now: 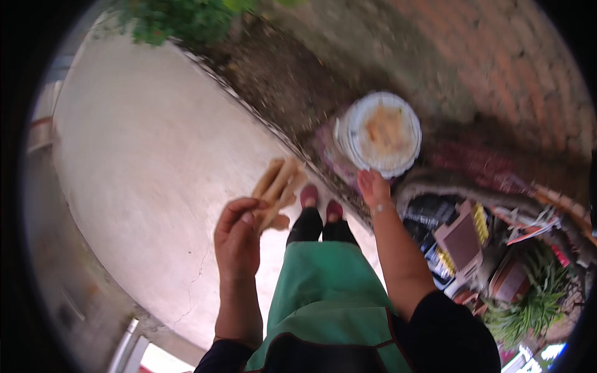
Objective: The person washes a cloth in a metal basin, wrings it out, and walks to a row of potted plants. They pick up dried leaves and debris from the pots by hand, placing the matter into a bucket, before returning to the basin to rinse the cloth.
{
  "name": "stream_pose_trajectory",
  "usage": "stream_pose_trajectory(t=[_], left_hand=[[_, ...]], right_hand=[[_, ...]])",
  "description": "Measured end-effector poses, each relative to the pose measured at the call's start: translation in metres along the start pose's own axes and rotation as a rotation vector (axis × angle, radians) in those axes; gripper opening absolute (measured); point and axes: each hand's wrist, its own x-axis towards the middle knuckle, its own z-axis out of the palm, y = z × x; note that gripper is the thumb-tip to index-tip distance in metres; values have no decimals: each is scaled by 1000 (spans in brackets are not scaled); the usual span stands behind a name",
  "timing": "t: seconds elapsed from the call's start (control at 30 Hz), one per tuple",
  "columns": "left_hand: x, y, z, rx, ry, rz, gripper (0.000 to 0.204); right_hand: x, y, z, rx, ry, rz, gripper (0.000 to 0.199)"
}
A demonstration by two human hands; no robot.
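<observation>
Pale concrete paving (143, 155) runs beside a soil bed. From the head view, the left hand (238, 239) is clamped on a bundle of sticks (278, 189); the right hand (374, 189) grips a white plate (380, 133) of food by its rim. That edge hold looks precarious; a tilt could spill it.

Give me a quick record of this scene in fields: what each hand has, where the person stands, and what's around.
Left hand: grips a bundle of tan sticks
Right hand: holds the rim of a white plate smeared with orange residue
Standing: on pale concrete ground, red shoes at its edge
Clothing: green apron
Ahead: soil strip, brick paving
Right side: cluttered items, green plant
</observation>
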Motion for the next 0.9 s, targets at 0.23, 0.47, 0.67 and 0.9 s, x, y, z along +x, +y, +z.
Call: stream_pose_trajectory(t=[0.23,0.47,0.67,0.9], left_hand=[[-79,170,-48,-118,37,227,19],[-87,342,-139,-109,-25,468,16],[-60,477,-257,43,242,579,15],[-15,595,-386,82,437,686,17]], right_hand=[[-264,14,189,-579,-717,-11,19],[-445,170,427,-1591,-1705,-682,45],[-481,271,591,-1448,-1777,-686,24],[-514,389,768,-1462,-2100,-736,21]])
